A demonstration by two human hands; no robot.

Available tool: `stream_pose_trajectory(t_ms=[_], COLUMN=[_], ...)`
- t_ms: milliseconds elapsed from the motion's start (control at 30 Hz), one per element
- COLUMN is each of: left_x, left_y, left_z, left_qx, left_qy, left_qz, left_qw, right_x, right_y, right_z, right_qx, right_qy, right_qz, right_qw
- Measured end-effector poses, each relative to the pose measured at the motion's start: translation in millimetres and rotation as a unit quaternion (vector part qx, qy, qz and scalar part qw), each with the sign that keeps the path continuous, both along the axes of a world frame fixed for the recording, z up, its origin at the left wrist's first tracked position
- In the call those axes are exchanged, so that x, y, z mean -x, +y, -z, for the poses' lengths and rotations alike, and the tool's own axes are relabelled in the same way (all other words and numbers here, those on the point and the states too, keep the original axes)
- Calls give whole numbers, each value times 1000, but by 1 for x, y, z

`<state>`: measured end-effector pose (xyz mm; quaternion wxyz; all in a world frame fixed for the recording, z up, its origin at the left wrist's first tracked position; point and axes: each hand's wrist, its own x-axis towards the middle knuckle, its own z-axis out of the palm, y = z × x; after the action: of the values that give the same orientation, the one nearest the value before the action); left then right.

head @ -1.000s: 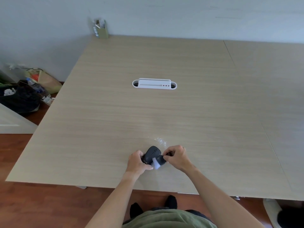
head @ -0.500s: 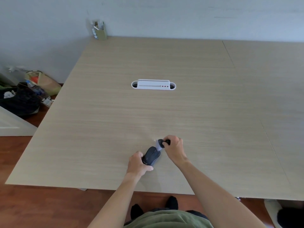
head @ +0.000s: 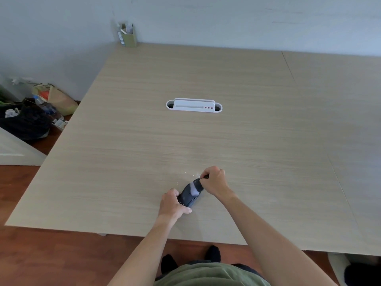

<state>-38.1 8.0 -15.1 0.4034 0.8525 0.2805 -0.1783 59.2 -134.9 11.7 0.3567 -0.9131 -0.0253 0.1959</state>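
Worktop: A wide, pale wood-grain worktop (head: pixel 268 131) is filling most of the view and running back to a grey wall (head: pixel 226 17). A thin seam is crossing it on the right.
Floor: A reddish-brown floor (head: pixel 51 254) is showing along the near edge and on the left.
Floor clutter: A black bag (head: pixel 26 124) and a tan paper bag (head: pixel 59 98) are lying just beside the worktop's left edge.
Cable tray: A white oval cable tray (head: pixel 194 105) is sitting in the middle of the worktop, well apart from the hands.
Box: A small olive box (head: pixel 128 37) is standing at the far left corner against the wall, with papers sticking out of it.
Left hand: The left hand (head: pixel 172 204) is gripping the near end of the mouse, its fingers curling round the left side and the thumb lying along the near edge.
Right hand: The right hand (head: pixel 214 181) is holding a small dark tool (head: pixel 198 183), its fingers clamping together on the handle.
Mouse: The dark computer mouse (head: pixel 188 197) is resting on the worktop near the front edge, between the two hands, and is angling away to the right.
Tool tip: The tool's pale tip is touching the far top of the mouse.
Specks: A few white specks (head: pixel 193 174) are lying on the worktop just beyond the mouse, beside the right hand.
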Motion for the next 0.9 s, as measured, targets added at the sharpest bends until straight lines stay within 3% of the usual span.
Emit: stream_pose_trajectory(t_ms=[100,267,400,533,667,800,900], left_x=[0,1,0,-2,-1,-2,-2], left_y=[0,-1,-2,-2,-3,-3,-1], left_z=[-2,-3,0,0,-4,-3,-2], left_qx=[4,7,11,4,-6,-7,-9], left_qy=[-4,1,20,25,19,16,22], left_qz=[-1,-4,-20,-17,-12,-10,-6], left_qw=[1000,1000,1000,1000,1000,1000,1000], right_x=[3,4,4,-8,-24,-21,-14], right_y=[-4,-3,19,27,21,21,8], right_z=[6,10,-3,-1,0,-3,5], right_qx=[-1,-20,-50,5,100,34,96], right_qy=[11,-69,-13,2,-42,-36,-26], right_qz=[13,26,-145,-251,-174,-191,-177], right_qw=[1000,997,988,968,979,980,979])
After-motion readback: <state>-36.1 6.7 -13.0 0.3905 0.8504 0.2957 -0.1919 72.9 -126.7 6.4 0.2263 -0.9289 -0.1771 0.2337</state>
